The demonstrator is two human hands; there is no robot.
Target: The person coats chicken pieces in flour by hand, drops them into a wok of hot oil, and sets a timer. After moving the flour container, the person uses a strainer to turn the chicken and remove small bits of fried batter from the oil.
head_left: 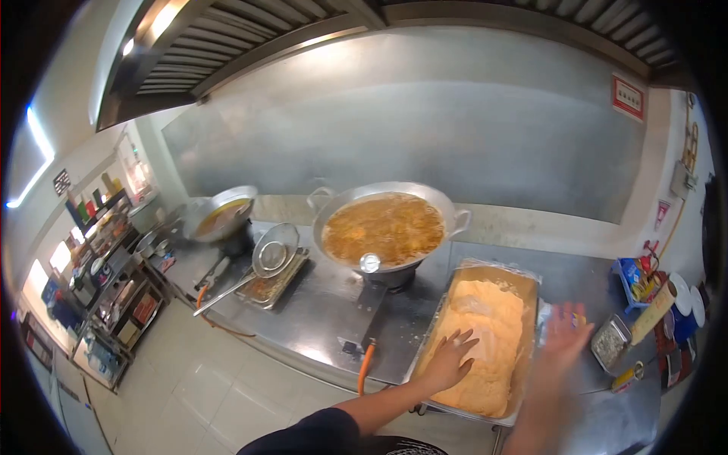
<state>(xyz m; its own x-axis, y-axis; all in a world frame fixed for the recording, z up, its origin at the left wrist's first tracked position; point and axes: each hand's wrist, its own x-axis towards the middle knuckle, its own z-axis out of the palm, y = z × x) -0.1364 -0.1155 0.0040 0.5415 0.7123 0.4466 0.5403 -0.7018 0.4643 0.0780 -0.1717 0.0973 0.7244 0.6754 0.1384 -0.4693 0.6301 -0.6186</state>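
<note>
Left hand [449, 358] lies flat on the coated pieces [493, 303] in the tray [532, 296], fingers spread; right hand [565, 334] open, blurred. Best lift one gently, clear of the hot wok [326, 220].

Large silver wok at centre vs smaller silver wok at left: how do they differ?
The large silver wok is clearly wider than the smaller silver wok. The large one sits level; the smaller one looks tilted. The large one holds foamy golden frying food; the smaller one holds a smooth orange-brown liquid. Both are round metal woks.
</note>
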